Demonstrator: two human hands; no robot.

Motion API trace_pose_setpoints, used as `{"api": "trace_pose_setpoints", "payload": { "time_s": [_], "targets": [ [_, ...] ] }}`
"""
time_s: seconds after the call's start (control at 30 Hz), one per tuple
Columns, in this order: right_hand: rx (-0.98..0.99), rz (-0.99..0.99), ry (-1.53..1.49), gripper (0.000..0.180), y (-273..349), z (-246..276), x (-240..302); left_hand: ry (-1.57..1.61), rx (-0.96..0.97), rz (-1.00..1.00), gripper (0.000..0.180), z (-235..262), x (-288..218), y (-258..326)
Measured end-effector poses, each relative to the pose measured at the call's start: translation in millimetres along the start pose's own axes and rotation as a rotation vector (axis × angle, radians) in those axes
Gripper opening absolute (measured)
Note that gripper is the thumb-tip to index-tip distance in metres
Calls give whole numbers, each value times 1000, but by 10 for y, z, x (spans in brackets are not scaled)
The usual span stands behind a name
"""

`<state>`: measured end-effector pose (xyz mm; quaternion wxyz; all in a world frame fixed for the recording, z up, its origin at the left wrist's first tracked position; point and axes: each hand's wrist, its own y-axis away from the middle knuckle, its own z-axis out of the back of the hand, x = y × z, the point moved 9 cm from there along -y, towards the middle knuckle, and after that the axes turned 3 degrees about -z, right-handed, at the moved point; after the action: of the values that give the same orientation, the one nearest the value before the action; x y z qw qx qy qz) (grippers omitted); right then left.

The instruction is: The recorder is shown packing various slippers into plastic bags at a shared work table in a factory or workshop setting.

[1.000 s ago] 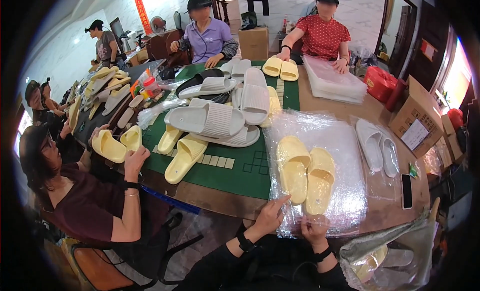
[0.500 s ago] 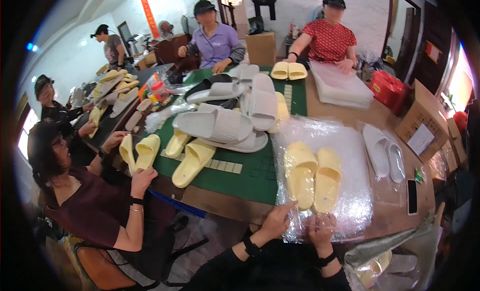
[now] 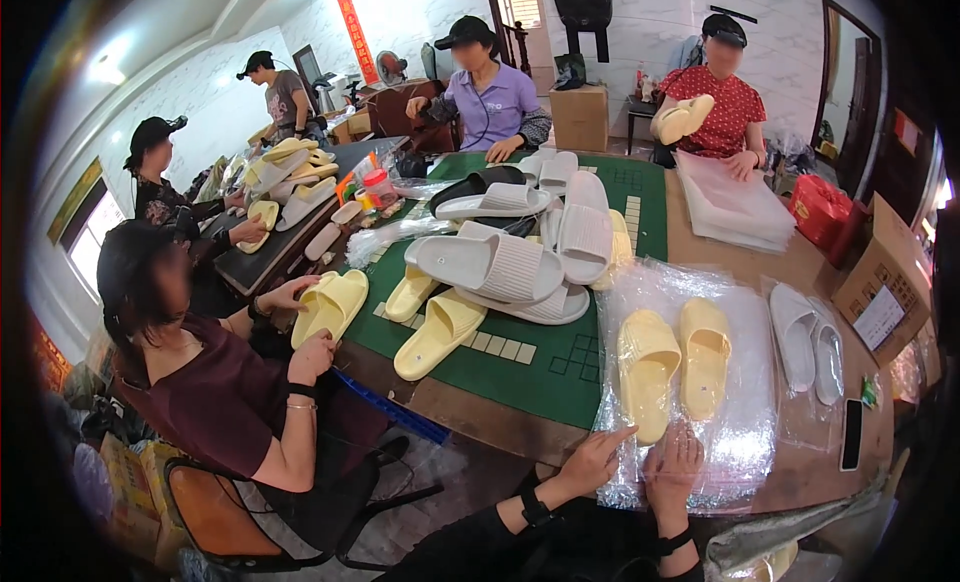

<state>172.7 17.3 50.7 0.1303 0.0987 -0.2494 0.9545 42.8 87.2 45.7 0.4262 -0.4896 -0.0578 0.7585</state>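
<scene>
**Status of the Work Position**

Your left hand (image 3: pixel 592 466) is at the near edge of the counter (image 3: pixel 815 472). Its index finger extends to the heel end of the left yellow slipper (image 3: pixel 648 387); whether the other fingers pinch anything cannot be told. Your right hand (image 3: pixel 674 474) is just beside it, fingers directed at the heel end of the right yellow slipper (image 3: pixel 705 362). Clear film glints about those fingers; whether they grip it cannot be told.

The two yellow slippers lie side by side with a narrow gap between them, heels toward you, the left one slightly nearer. They are at the stack of clear bags (image 3: pixel 748 392); whether they are inside the top bag cannot be told.

To the right of the stack, locate a bagged grey pair (image 3: pixel 793 337), with a phone (image 3: pixel 852 434) nearer to you. To the left, a green mat (image 3: pixel 560 387) carries a pile of grey slippers (image 3: pixel 495 267), with yellow ones beneath and beside it.

At your left, a person in a dark red top (image 3: pixel 215 392) holds yellow footwear (image 3: pixel 330 307). Across the counter, a person in a red patterned top (image 3: pixel 735 97) holds up a yellow pair (image 3: pixel 683 120).
</scene>
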Motion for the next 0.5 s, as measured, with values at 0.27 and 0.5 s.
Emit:
{"api": "trace_pose_setpoints", "payload": {
  "time_s": [0.27,0.5],
  "targets": [
    [7,28,-24,35,-66,201,117,11,44,66,63,-8,9,19],
    [58,-130,-345,10,-136,129,-1,24,-42,-27,63,51,-109,-14]
  ]
}}
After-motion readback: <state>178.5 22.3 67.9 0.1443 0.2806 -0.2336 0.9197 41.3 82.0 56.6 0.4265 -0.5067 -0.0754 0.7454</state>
